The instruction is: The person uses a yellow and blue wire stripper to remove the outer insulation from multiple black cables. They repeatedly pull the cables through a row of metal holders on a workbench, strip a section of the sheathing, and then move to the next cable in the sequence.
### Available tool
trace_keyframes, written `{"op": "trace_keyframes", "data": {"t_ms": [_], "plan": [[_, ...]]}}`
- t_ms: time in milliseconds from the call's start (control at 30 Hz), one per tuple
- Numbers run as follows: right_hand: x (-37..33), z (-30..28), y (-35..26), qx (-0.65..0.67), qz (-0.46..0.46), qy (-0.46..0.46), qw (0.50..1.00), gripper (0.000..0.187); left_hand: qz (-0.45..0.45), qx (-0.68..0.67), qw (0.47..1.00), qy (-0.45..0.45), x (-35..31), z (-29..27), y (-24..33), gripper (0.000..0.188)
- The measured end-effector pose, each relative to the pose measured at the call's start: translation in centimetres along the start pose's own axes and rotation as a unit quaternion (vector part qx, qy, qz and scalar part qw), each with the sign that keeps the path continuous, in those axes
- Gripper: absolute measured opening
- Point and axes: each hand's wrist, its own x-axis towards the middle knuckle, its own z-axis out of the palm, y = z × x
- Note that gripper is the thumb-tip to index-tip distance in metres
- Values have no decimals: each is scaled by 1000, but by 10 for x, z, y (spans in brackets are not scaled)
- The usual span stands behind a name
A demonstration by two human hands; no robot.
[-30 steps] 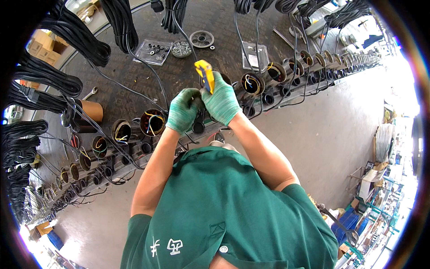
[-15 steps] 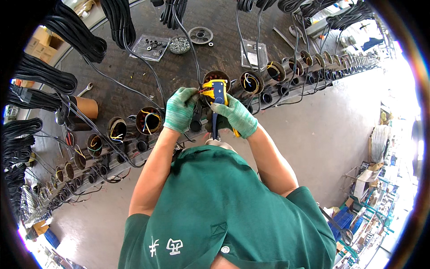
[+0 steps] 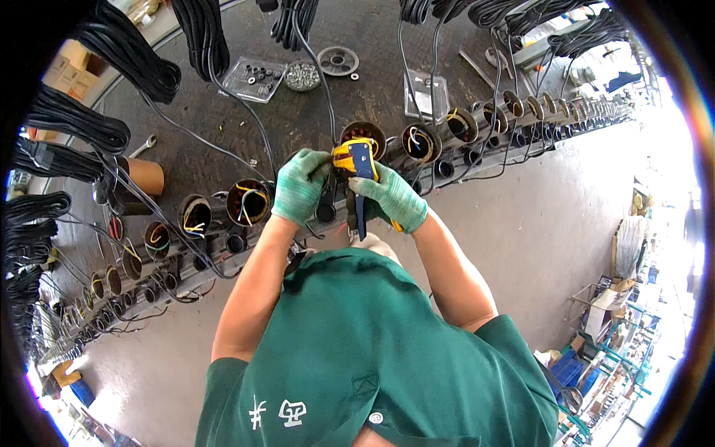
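My right hand [image 3: 395, 198], in a green knit glove, grips a blue and yellow wire stripper [image 3: 362, 158] with its jaws toward the left. My left hand [image 3: 301, 186], gloved alike, is pinched beside those jaws, at the lower end of a black cable [image 3: 328, 100]. It appears to hold the cable's thin wires, which the fingers and tool largely hide. Just behind the stripper is an open metal cylinder [image 3: 363, 127] with reddish-brown windings inside. To the left, another cylinder [image 3: 248, 203] has yellow, white and blue wires at its mouth.
A long row of similar cylinders runs along the dark bench [image 3: 201, 123] edge. Coiled black cables [image 3: 123, 56] hang above. On the bench are a clear tray of small parts [image 3: 253, 79], a bowl of hardware [image 3: 302, 75], a round metal disc [image 3: 337, 61] and a wrench [image 3: 143, 147].
The stripper has shifted slightly and its head has turned a little. Red wire visible earlier between my left fingers and the jaws is now mostly hidden. Both hands keep their grip.
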Motion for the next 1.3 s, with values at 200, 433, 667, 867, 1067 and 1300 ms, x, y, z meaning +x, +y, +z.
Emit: {"op": "trace_keyframes", "data": {"t_ms": [200,433,667,867,1067,1300], "plan": [[2,-2,-1,14,-13,-21,1000,43,-35,-19,999,-5,-7,2,1,17],[4,0,0,15,38,54,998,36,-6,-8,1000,4,-5,1,3,16],[-4,8,17,146,-88,32,985,55,-39,-14,999,12,-4,3,0,16],[19,28,24,-61,-249,78,963,69,2,11,1000,-1,-3,15,0,18],[29,62,7,-202,-250,131,938,68,-43,-221,974,-9,-24,54,-68,17],[36,39,10,-217,-281,179,918,62,-58,-68,996,-23,-5,10,-9,31]]}}
